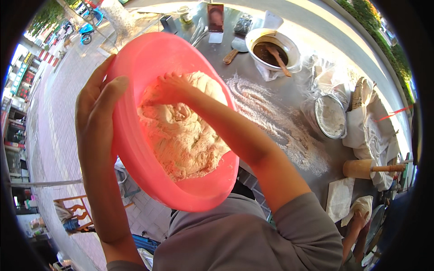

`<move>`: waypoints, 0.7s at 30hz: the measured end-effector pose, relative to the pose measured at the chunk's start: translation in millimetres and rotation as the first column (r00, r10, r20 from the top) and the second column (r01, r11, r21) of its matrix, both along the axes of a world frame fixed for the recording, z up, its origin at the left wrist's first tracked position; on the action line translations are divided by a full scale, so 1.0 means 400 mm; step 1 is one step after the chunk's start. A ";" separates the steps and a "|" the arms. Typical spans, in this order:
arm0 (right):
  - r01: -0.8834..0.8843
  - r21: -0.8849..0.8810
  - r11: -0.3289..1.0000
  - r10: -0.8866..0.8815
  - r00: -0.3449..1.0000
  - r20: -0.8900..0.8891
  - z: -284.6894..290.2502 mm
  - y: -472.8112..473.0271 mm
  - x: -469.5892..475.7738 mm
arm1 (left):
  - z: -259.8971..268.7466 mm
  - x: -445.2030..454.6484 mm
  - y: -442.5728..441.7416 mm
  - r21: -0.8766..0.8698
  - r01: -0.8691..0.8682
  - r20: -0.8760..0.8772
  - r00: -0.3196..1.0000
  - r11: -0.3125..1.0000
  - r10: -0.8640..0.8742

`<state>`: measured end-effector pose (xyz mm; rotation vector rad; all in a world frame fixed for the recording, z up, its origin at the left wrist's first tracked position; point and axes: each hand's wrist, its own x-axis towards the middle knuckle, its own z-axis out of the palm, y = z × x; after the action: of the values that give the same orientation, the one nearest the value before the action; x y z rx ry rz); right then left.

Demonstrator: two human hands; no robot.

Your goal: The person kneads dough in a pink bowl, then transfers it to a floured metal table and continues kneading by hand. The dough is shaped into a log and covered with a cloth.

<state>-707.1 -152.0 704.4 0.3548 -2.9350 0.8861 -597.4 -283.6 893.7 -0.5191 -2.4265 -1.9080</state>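
A large pink plastic basin [212,196], tilted towards me, is held up in front of my body at the edge of a metal table. My left hand [101,98] grips its left rim, thumb on the near side. Inside lies a big mass of soft, pale dough [183,139], rough and sticky at its lower part. My right hand [171,88] reaches into the basin and grasps the dough at its upper left edge; part of the fingers is hidden in it.
Flour [271,115] is spread over the metal table [234,71]. Beyond stand a bowl of dark paste [252,35] with a wooden spatula [279,61] and a scraper [230,56]. At right are a flour bowl [330,117], a wooden roller [357,168] and another person's hand [359,218] holding dough.
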 end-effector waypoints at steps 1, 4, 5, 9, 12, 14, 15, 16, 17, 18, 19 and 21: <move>-0.049 0.035 0.998 0.048 0.998 0.036 -0.008 0.007 -0.014 | 0.004 0.002 -0.012 -0.052 0.036 -0.010 0.999 0.998 -0.037; -0.014 0.005 1.000 0.014 1.000 0.013 -0.035 0.034 -0.036 | 0.012 -0.015 -0.046 -0.186 0.175 -0.020 0.983 0.967 -0.182; 0.016 0.037 0.999 -0.014 0.997 -0.071 -0.046 0.037 -0.037 | 0.029 -0.039 -0.053 -0.355 0.152 -0.063 0.981 0.922 -0.186; 0.022 0.128 0.991 -0.010 0.995 -0.095 -0.079 0.043 -0.037 | 0.075 -0.228 0.019 -0.614 0.400 0.170 0.909 0.680 -0.381; -0.109 0.098 0.989 0.124 0.978 -0.167 -0.087 0.043 -0.019 | 0.092 -0.329 0.096 -0.714 0.471 0.264 0.866 0.517 -0.425; -0.241 -0.066 0.968 0.219 0.944 -0.246 -0.075 0.051 -0.007 | 0.094 -0.355 0.123 -0.803 0.356 0.175 0.907 0.478 -0.382; -0.247 -0.026 0.969 0.234 0.943 -0.238 -0.065 0.055 -0.002 | 0.084 -0.360 0.134 -0.811 0.296 0.113 0.925 0.504 -0.362; -0.207 -0.001 0.978 0.201 0.951 -0.236 -0.051 0.058 0.002 | 0.078 -0.362 0.142 -0.816 0.234 0.050 0.939 0.528 -0.339; -0.203 0.020 0.979 0.201 0.946 -0.253 -0.035 0.059 0.004 | 0.060 -0.361 0.147 -0.797 0.327 0.080 0.890 0.507 -0.449; -0.160 -0.086 0.983 0.148 0.980 -0.133 -0.019 0.057 0.004 | 0.045 -0.360 0.154 -0.776 0.415 0.103 0.826 0.475 -0.554; -0.132 -0.192 0.972 0.129 0.991 -0.028 -0.002 0.053 0.000 | 0.042 -0.365 0.157 -0.743 0.481 0.131 0.786 0.465 -0.604; -0.085 -0.222 0.971 0.116 0.984 0.132 0.021 0.034 -0.011 | 0.038 -0.367 0.165 -0.658 0.589 0.200 0.738 0.470 -0.644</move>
<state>-711.4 -138.6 712.7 0.4466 -2.9285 1.2833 -744.2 -217.6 909.0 -1.6755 -3.1103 -0.8728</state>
